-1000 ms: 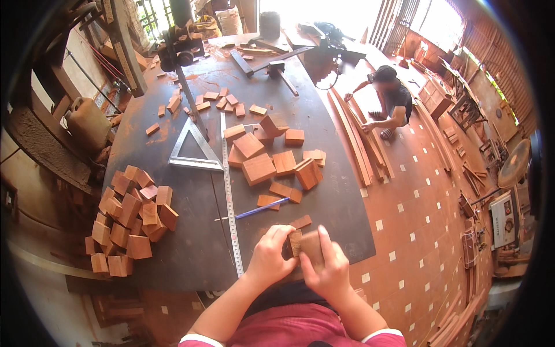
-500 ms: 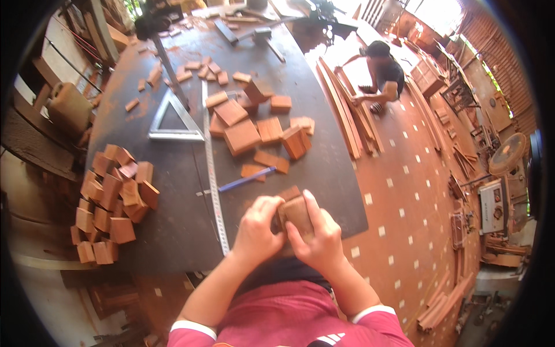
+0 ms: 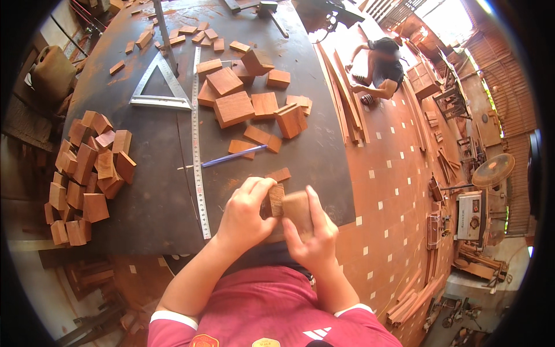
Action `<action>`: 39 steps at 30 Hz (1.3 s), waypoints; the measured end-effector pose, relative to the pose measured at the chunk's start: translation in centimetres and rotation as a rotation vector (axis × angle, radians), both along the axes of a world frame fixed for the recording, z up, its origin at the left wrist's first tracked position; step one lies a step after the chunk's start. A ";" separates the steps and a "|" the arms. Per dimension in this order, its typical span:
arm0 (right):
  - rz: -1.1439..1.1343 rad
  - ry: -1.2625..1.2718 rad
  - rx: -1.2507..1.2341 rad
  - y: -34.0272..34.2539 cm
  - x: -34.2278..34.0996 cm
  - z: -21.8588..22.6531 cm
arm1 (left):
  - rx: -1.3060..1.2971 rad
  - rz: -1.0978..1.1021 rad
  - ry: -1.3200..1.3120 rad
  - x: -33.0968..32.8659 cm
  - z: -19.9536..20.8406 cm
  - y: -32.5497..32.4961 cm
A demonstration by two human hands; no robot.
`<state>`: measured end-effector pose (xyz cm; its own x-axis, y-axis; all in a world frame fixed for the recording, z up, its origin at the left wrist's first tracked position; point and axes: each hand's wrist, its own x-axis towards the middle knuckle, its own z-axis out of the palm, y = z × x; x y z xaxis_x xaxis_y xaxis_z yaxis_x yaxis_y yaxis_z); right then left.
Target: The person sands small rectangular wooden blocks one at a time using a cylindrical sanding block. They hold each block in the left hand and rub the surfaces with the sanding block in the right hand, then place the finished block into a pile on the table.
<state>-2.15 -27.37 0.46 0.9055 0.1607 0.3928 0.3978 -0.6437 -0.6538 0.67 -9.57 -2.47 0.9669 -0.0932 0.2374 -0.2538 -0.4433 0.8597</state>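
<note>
Near the front edge of the table, my left hand [image 3: 245, 211] is closed round a small reddish-brown wooden block [image 3: 277, 200], its end face turned toward the other hand. Right beside it, my right hand [image 3: 315, 240] grips a paler wooden block [image 3: 297, 211] between thumb and fingers. The two blocks are held almost edge to edge; whether they touch is hard to tell. Just beyond them a small flat wood piece [image 3: 279, 174] lies on the table. Farther off are a blue pen [image 3: 234, 156] and a loose group of wooden blocks [image 3: 234, 110].
A dark tabletop [image 3: 156, 202] carries a pile of blocks [image 3: 87, 168] at left, a metal triangle square [image 3: 162, 104], a measuring tape strip [image 3: 197, 144] and scattered offcuts [image 3: 196, 34]. Beyond the right edge, a person [image 3: 384, 66] crouches by long boards [image 3: 341, 92] on the tiled floor.
My view has shifted, so the table's contents sit higher and farther left. The blocks in my hands have separated a little, and the left one now shows its end face.
</note>
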 end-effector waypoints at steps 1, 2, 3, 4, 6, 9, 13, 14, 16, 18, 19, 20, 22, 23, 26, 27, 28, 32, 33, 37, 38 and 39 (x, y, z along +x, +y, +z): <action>-0.004 0.038 0.022 -0.5 -1.0 0.0 | -0.009 -0.013 0.006 0.0 0.0 -0.1; 0.001 0.049 0.042 -0.6 -0.9 -0.1 | -0.007 -0.010 -0.004 0.2 0.0 0.0; 0.004 0.067 0.059 -0.8 -1.0 -0.1 | -0.008 -0.009 -0.006 0.1 0.0 0.0; 0.006 0.086 0.076 -1.0 -1.0 -0.1 | -0.009 -0.008 -0.008 0.0 -0.1 -0.2; -0.006 0.082 0.055 -0.5 0.8 0.0 | -0.016 0.011 -0.007 0.1 -0.3 -0.5; -0.020 0.069 -0.022 0.5 2.2 0.4 | -0.008 0.014 -0.001 -0.1 -0.4 -0.6; 0.041 -0.013 -0.051 -1.0 -1.2 0.1 | -0.001 -0.006 -0.007 0.1 -0.4 -0.4; 0.046 -0.033 -0.083 -1.1 -0.8 0.2 | 0.000 -0.010 -0.008 0.3 -0.3 -0.4; 0.041 -0.051 -0.142 -0.5 -0.1 0.8 | -0.007 0.000 -0.010 0.2 -0.3 -0.5; 0.011 -0.035 -0.158 0.4 1.2 0.8 | -0.014 0.004 -0.010 0.3 -0.5 -0.5; 0.004 -0.029 -0.145 0.7 1.4 0.8 | -0.019 0.002 -0.010 0.3 -0.6 -0.6; -0.002 -0.023 -0.133 0.8 1.4 0.8 | -0.024 0.000 -0.010 0.2 -0.7 -0.6; -0.005 -0.043 -0.154 0.2 -0.3 0.4 | -0.029 -0.007 -0.011 0.1 -0.4 -0.5; 0.004 -0.071 -0.168 -0.3 -1.2 0.3 | -0.032 -0.011 -0.014 0.2 -0.3 -0.4; 0.009 -0.105 -0.194 -0.3 -0.9 0.1 | -0.032 -0.006 -0.027 0.2 -0.4 -0.6; 0.000 -0.088 -0.219 0.1 0.2 0.5 | -0.024 0.010 -0.025 0.3 -0.4 -0.6; -0.007 -0.076 -0.242 0.5 1.2 0.7 | -0.023 0.016 -0.024 0.3 -0.6 -0.7; -0.016 -0.113 -0.269 0.8 0.5 0.5 | -0.027 0.033 -0.037 0.1 -0.7 -0.7; 0.004 -0.113 -0.253 0.3 -0.4 0.5 | -0.031 0.034 -0.041 0.1 -0.5 -0.6; 0.045 -0.103 -0.290 0.0 -0.6 0.9 | -0.037 0.026 -0.058 0.2 -0.6 -0.7; 0.038 -0.058 -0.292 0.6 0.3 1.2 | -0.036 0.022 -0.068 0.1 -0.8 -0.7; 0.028 -0.020 -0.295 1.4 1.3 1.5 | -0.039 0.028 -0.061 0.2 -0.9 -0.7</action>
